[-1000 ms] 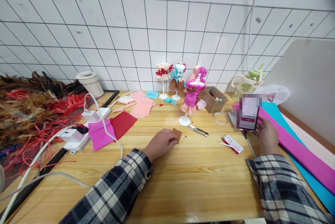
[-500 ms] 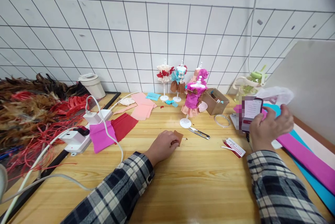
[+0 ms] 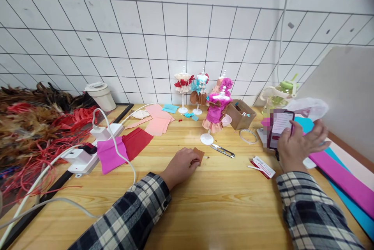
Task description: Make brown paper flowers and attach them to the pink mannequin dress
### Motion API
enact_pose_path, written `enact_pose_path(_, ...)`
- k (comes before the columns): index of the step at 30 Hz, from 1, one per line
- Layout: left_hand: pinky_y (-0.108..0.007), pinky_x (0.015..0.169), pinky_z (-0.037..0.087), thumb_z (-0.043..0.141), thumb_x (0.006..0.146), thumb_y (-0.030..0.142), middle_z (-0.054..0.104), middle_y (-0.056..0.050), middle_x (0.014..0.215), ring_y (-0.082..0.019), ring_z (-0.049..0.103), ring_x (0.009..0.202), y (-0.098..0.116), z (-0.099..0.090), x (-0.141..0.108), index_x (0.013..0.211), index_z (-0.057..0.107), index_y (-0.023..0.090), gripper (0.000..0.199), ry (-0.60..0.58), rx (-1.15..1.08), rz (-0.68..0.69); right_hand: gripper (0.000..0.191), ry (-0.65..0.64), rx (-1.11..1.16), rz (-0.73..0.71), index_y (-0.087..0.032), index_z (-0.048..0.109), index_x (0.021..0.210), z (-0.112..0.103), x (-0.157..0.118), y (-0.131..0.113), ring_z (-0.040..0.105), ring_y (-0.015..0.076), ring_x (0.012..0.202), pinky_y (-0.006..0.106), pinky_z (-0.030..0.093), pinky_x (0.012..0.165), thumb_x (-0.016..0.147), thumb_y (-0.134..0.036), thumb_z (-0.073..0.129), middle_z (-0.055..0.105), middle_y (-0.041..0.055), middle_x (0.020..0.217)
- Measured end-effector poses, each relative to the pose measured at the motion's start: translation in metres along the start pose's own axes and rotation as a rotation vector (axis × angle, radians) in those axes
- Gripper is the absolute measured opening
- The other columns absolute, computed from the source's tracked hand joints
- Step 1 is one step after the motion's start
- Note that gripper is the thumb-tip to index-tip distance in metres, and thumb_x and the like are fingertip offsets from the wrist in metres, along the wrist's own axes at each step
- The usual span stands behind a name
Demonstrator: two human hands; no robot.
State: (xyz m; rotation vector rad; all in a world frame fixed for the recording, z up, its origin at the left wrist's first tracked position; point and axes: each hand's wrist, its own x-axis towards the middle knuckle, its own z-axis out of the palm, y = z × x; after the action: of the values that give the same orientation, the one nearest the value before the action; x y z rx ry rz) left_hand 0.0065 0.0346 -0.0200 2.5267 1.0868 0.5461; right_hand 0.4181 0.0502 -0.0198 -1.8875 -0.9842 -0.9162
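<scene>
On the wooden table, my left hand point(image 3: 181, 166) is closed on a small brown piece of paper point(image 3: 199, 154). My right hand point(image 3: 298, 145) has its fingers spread at a propped-up phone point(image 3: 283, 127) with a lit screen; the thumb and index finger are at the screen's right edge. Beyond my left hand stands a small dress form point(image 3: 216, 111) in a magenta and peach dress. Thread snips point(image 3: 223, 150) lie between the form's base and the front of the table. Red and white packets point(image 3: 264, 167) are left of my right wrist.
More dressed forms point(image 3: 183, 86) stand near the wall beside a brown box point(image 3: 241, 113). Leftward are magenta point(image 3: 111, 154) and red sheets point(image 3: 136, 143), power strips point(image 3: 80, 165) with cables, feathers point(image 3: 20, 125) and a white cup point(image 3: 101, 96). A green-lidded jug point(image 3: 279, 96) stands back right.
My right hand's fingers have shifted slightly against the phone. My left hand keeps hold of the brown paper. The view has moved a little.
</scene>
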Motion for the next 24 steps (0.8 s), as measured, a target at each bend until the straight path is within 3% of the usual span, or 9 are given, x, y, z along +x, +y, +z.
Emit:
enact_pose_path(19,-0.030,0.076,0.037,0.051,0.084,0.021,0.063,-0.003,0.083,-0.018,0.053,0.082,0.002,-0.002,0.000,0.083,0.064,0.021,0.012,-0.009,-0.004,-0.007,0.042,-0.096,0.010,0.008,-0.032,0.055,0.125,-0.010,-0.004,-0.011,0.007,0.0312,0.141,0.064,0.005,0.103,0.087,-0.041,0.040,0.011,0.0025,0.155)
enact_pose_path(24,-0.031,0.075,0.038,0.052,0.084,0.020,0.063,-0.003,0.083,-0.018,0.053,0.082,0.002,-0.003,0.001,0.083,0.064,0.020,0.012,-0.018,0.005,-0.007,0.052,-0.129,0.024,0.120,-0.032,0.044,0.134,-0.008,0.001,0.000,0.006,0.0352,0.140,0.068,0.005,0.100,0.082,-0.035,0.045,0.008,0.0062,0.155)
